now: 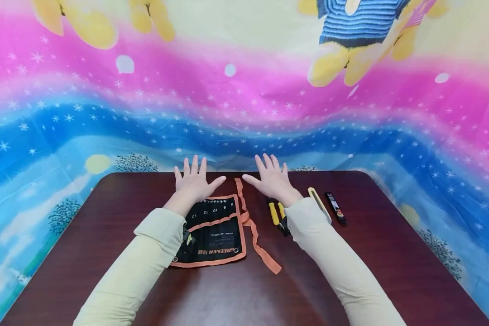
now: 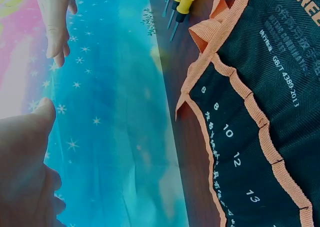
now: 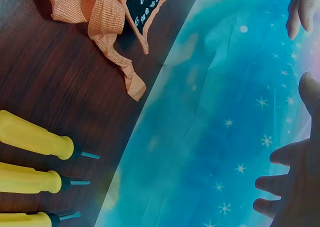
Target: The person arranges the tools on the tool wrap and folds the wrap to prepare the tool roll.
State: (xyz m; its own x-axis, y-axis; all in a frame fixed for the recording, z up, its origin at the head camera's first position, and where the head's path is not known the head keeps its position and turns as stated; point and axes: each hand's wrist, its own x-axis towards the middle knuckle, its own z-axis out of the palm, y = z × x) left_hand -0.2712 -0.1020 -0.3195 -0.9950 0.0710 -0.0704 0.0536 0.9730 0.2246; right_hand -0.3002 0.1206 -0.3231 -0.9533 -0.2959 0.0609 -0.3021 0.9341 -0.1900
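My left hand [image 1: 193, 183] is held out over the far part of the tool pouch [image 1: 216, 235], fingers spread and straight. Black with orange trim, the pouch lies flat, with size numbers along its pockets and an orange strap [image 1: 261, 249] trailing off one side. To the right, my right hand [image 1: 273, 179] is also spread, palm down, with nothing in it. Below it lie yellow-handled screwdrivers [image 1: 274, 213], partly behind the sleeve in the head view. The right wrist view shows three screwdriver handles [image 3: 35, 137] side by side, short shafts toward the far edge.
A yellow utility knife [image 1: 318, 203] lies right of the right sleeve, partly covered by it. Beside it is a slim black labelled case [image 1: 335, 208]. The dark wooden table [image 1: 362, 262] ends in front of a colourful printed cloth [image 1: 236, 104].
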